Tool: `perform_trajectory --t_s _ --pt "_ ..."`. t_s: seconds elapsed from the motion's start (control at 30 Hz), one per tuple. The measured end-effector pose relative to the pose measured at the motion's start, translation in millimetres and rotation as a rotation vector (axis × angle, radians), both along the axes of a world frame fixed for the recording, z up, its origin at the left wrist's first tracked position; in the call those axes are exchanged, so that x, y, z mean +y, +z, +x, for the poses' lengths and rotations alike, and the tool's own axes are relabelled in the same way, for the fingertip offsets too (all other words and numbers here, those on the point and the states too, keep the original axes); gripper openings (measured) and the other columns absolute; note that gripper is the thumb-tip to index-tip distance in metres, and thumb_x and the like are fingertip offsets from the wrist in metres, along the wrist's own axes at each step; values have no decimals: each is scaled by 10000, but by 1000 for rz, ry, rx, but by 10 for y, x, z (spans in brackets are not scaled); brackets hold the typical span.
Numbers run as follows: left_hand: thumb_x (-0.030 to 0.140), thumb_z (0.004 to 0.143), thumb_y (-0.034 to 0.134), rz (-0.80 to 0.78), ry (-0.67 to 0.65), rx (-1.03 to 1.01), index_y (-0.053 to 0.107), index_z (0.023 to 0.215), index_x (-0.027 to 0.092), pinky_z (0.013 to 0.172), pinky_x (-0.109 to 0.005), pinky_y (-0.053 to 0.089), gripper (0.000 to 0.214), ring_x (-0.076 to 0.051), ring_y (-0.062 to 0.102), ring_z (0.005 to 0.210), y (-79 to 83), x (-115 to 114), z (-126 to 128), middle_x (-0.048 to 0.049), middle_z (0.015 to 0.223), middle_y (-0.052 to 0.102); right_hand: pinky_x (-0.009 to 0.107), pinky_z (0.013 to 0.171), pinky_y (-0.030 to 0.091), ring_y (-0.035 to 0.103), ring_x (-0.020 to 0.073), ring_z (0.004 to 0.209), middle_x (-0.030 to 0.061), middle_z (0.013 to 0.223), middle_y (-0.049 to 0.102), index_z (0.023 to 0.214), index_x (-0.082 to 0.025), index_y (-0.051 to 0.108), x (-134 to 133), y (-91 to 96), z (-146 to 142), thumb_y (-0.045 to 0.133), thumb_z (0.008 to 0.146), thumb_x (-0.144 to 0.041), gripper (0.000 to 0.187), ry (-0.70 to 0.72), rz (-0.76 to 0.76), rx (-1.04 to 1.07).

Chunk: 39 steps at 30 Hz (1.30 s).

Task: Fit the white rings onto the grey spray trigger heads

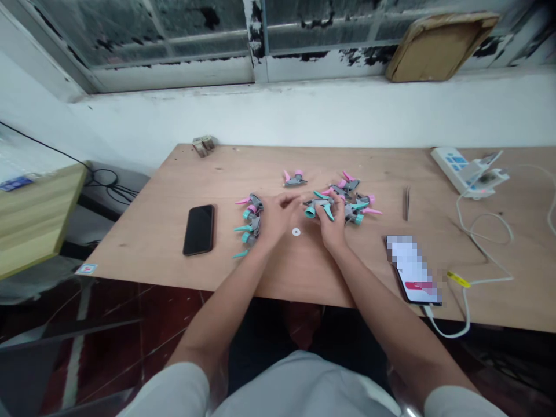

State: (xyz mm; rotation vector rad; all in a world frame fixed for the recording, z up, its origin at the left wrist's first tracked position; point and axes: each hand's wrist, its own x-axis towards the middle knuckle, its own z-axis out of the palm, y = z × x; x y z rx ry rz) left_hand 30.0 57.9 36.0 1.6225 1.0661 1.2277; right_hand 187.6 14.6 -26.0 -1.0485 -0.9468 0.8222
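Pale sleeves (174,389) lead to the left hand (278,215), curled and apparently empty beside a nozzle row (252,226); the right hand (332,220) grasps a teal spray nozzle (317,207) near a white washer (296,231).

Both forearms (221,295) angle in from pale sleeves (460,403) and cross the near edge of the bench (143,252), wrists a little bent. The left hand (278,217) and right hand (330,223) sit just apart near the bench's middle, backs up, fingers (325,211) curled downward (the right hand's fingertips are partly hidden)
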Motion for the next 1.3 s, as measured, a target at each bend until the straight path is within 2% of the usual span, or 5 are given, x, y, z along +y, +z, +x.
perform_trajectory --t_s 0.17,0.47,0.87,1.07,1.3 --pt "381 909 757 -95 29 -215 833 1107 223 1031 -404 570 264 -233 730 1095 -153 -529 159 -73 1156 805 367 695 679 714 177 771 -33 922 674 1151 -310 581 -7 63 -72 834 789 -499 480 47 -87 298" --pt "392 920 755 99 41 -110 851 992 233 873 -308 561 199 -193 650 968 -218 -371 168 -77 992 720 305 644 675 697 138 716 -66 830 667 1047 -275 602 -5 95 -69 929 667 -533 564 147 -113 316" --pt "494 927 717 -21 -64 -182 806 1177 220 704 -255 607 382 -175 709 947 -401 -345 106 -122 1332 694 354 624 681 742 192 723 -55 808 695 1014 -267 585 28 102 -78 914 687 -552 545 119 -132 299" --pt "435 884 768 -103 -148 -245 783 1240 194 620 -248 602 430 -135 686 731 -408 -346 98 -92 1095 790 347 638 680 726 171 706 -67 823 691 1028 -261 602 14 124 -72 917 698 -513 522 122 -116 322" --pt "343 862 798 78 1 -191 801 1059 193 709 -267 647 247 -158 732 867 -379 -389 118 -101 1148 755 344 592 660 724 186 690 -57 804 690 1031 -268 577 14 121 -92 891 715 -548 526 76 -116 288"
